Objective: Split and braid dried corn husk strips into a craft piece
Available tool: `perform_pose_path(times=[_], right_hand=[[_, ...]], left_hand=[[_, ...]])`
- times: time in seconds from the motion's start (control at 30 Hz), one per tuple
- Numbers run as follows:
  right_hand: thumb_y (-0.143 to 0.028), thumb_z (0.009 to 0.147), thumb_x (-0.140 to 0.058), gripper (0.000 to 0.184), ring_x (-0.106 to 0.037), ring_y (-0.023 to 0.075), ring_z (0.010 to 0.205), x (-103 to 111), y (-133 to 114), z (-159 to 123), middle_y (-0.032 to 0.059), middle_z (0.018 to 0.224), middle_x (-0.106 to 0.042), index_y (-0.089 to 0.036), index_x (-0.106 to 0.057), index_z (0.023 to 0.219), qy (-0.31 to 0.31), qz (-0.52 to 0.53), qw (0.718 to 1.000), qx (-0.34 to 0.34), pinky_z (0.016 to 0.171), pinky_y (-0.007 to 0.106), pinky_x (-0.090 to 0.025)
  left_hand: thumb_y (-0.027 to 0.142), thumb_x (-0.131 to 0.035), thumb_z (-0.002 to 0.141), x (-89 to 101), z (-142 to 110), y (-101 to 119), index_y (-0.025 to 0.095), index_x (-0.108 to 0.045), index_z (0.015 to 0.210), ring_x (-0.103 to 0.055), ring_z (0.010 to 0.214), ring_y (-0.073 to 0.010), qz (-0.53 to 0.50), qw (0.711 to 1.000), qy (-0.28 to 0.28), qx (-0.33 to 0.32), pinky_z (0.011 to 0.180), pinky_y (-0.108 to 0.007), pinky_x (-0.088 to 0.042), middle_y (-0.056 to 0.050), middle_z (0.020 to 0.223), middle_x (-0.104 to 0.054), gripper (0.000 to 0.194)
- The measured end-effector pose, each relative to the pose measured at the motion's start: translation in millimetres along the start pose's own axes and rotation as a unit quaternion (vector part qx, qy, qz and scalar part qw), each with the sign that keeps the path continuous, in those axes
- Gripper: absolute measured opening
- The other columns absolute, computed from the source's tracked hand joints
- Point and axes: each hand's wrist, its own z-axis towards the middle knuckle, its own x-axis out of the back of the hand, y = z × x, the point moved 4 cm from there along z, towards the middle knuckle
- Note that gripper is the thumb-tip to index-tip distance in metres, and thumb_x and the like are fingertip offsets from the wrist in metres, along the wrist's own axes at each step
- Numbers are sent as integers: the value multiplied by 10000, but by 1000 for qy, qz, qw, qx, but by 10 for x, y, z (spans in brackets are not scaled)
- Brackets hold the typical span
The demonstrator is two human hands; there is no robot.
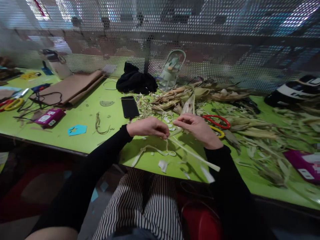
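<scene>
My left hand (pixel 151 127) is closed in a pinch on a pale corn husk strip (pixel 197 155) above the table's front edge. One long end slants down to the right, beneath my right hand. Another narrow husk strip (pixel 145 149) trails in a curl from under the left fingers onto the tabletop. My right hand (pixel 196 128) is beside it, thumb and fingertips drawn together; what they hold, if anything, is hidden. Just behind the right hand stands a dry corn husk (pixel 189 106). Scissors with red and yellow handles (pixel 220 122) lie partly covered by that hand.
Heaped dried husks (pixel 175 96) and scraps spread across the green table (pixel 82 115). A black phone (pixel 130 106), dark cloth (pixel 136 81) and pale green bottle (pixel 171 71) sit behind. Leftward are a purple box (pixel 50 117) and brown paper bag (pixel 72 88). Perforated metal panel (pixel 95 50) backs the table.
</scene>
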Motion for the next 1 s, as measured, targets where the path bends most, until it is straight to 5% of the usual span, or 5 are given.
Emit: perform_pose_path(times=[0.13, 0.3, 0.57, 0.73, 1.0], right_hand=[[-582, 695, -814, 411, -538, 156, 645, -17, 38, -66, 35, 729, -668, -185, -757, 787, -139, 99, 980, -106, 605, 308, -377], [-506, 775, -782, 331, -431, 93, 572, -101, -11, -76, -20, 656, -581, -188, -705, 727, -175, 127, 974, -60, 548, 268, -305], [-442, 779, -787, 366, -191, 66, 475, -210, -139, -22, -60, 654, -479, -229, -496, 716, 43, 442, 896, -22, 431, 248, -148], [-400, 829, -749, 433, -154, 53, 437, -311, -171, -20, -96, 552, -282, -220, -383, 681, 4, 436, 898, -58, 425, 228, -108], [-371, 864, -694, 240, -333, 94, 530, -281, -174, -65, -67, 631, -392, -240, -500, 812, 60, 197, 979, 13, 494, 252, -260]], left_hand=[[301, -783, 802, 106, -39, -10, 133, -714, 911, -619, 757, -94, -212, 974, 74, 7, 757, -247, -456, -23, 843, -714, 212], [199, -797, 788, 59, 47, -154, 133, -695, 966, -615, 682, -67, -413, 895, 164, 32, 680, -210, -441, -4, 783, -699, 216], [25, -635, 886, -50, 101, -167, 119, -678, 821, -644, 670, -50, -560, 777, 270, 101, 668, -172, -471, 9, 721, -689, 122], [33, -679, 857, -110, 147, -170, 91, -712, 802, -656, 729, -58, -521, 801, 278, 100, 780, -202, -481, -16, 758, -709, 87], [123, -781, 796, -58, 99, -255, 121, -726, 827, -630, 730, -61, -467, 834, 284, 79, 759, -227, -479, 2, 792, -709, 63]])
